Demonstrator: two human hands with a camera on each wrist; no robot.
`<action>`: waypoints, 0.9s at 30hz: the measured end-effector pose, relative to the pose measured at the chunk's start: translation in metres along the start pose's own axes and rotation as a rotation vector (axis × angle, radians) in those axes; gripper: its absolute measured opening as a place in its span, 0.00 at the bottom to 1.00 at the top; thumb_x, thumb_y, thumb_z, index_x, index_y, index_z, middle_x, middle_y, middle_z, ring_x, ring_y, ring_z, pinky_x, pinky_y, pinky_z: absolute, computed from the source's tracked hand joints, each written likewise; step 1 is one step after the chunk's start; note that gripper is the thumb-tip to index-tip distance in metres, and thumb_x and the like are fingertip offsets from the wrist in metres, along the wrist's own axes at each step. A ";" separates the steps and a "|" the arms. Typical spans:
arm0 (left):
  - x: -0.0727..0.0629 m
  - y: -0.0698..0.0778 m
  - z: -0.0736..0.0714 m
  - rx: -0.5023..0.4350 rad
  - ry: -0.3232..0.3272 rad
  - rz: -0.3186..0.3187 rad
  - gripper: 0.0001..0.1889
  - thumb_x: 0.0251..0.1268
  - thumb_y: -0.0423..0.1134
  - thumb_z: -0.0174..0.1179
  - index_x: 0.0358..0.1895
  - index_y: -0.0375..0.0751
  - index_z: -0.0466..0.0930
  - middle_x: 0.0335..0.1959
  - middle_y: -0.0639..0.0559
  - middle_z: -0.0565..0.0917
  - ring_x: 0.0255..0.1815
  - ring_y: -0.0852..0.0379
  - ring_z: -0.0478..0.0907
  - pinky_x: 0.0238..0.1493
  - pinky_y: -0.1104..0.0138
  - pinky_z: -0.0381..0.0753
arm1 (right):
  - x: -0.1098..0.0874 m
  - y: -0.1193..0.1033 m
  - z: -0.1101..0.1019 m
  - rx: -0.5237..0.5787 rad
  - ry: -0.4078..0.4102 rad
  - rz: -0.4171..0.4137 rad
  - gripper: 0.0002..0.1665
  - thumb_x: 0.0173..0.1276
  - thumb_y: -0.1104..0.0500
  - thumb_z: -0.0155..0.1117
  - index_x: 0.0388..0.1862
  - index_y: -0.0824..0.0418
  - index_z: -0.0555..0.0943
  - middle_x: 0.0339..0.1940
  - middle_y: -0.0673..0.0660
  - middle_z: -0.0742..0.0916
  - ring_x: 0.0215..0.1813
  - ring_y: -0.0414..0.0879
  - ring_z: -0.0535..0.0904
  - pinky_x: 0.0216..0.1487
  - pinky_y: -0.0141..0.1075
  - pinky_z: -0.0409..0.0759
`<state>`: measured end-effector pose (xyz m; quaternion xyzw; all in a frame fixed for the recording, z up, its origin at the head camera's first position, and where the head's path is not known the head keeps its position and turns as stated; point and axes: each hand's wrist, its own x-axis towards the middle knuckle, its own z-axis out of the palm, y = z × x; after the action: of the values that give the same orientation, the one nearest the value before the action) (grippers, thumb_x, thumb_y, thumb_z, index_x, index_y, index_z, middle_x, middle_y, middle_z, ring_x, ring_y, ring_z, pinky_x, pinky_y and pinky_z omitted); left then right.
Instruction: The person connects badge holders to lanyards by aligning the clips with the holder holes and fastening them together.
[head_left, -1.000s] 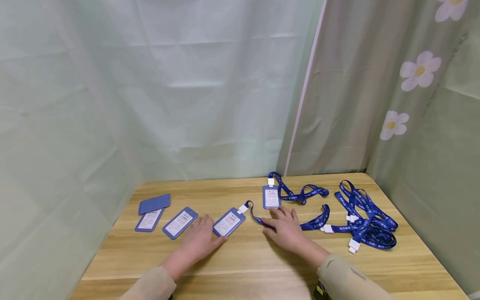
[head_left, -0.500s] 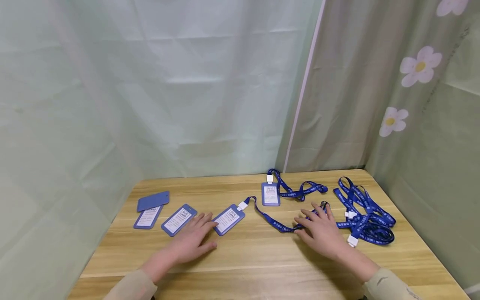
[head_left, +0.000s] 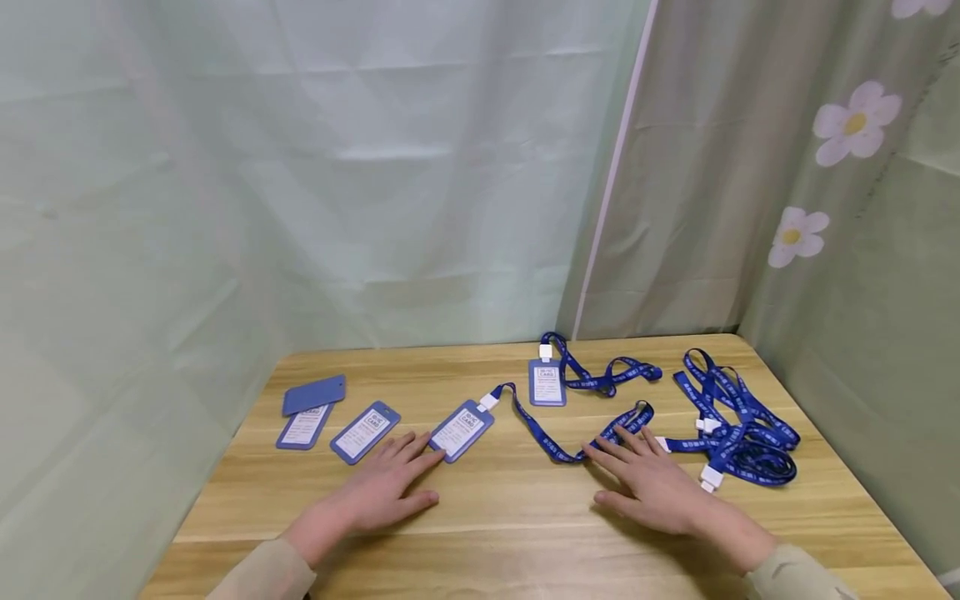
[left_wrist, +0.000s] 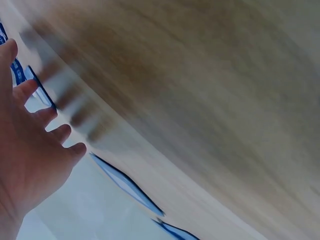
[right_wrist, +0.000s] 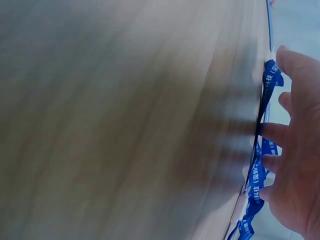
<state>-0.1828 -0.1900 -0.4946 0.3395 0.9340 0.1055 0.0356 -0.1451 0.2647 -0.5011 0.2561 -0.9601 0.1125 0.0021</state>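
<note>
Step in hand looked like laying a strapped badge (head_left: 462, 431) out flat, mid-table, white clip (head_left: 487, 402) on its far corner, strap (head_left: 538, 433) trailing toward the heap of straps (head_left: 750, 450).

Left hand (head_left: 378, 492): fingers spread, nothing gripped, index tip at the badge's near corner; couldn't tell if it pressed. Right hand (head_left: 652, 487): fingers spread over the strap's far part, no pinch visible; firmness couldn't be told.

Doing it well, as a judgement: light flat pressure on the badge, strap smoothed sideways with flat fingers. A hard tug would likely have swung the badge round. Strap end wanted keeping off the heap's loose clip (head_left: 662, 444), right by the right hand, or it could snag. Twists wanted turning out, print up.

Writing: badge insert read "ID/IC CARD", smaller lines illegible. Same heading on the clipped badge at the back (head_left: 547, 385) and the loose badge (head_left: 365, 433). Only "CARD" showed on the badge half under the face-down one (head_left: 313, 396). Strap print: white characters, "科技(深圳" readable in right wrist view. No brand made out.
</note>
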 end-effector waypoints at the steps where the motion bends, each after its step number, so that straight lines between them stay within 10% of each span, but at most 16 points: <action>1: 0.000 0.000 0.000 0.004 0.004 -0.002 0.34 0.77 0.63 0.51 0.79 0.52 0.65 0.80 0.39 0.59 0.79 0.33 0.55 0.75 0.37 0.52 | 0.001 -0.001 0.000 0.003 -0.004 -0.004 0.42 0.74 0.28 0.52 0.81 0.43 0.66 0.79 0.54 0.70 0.82 0.63 0.53 0.77 0.66 0.40; 27: 0.020 0.021 0.005 0.091 -0.001 -0.018 0.36 0.77 0.65 0.48 0.81 0.53 0.61 0.81 0.42 0.60 0.78 0.37 0.56 0.77 0.40 0.52 | 0.031 -0.012 0.000 0.026 0.018 0.028 0.41 0.75 0.30 0.54 0.80 0.47 0.67 0.81 0.61 0.64 0.82 0.66 0.49 0.77 0.67 0.40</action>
<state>-0.1840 -0.1608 -0.4944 0.3326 0.9408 0.0625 0.0217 -0.1664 0.2391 -0.4968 0.2417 -0.9620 0.1271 0.0059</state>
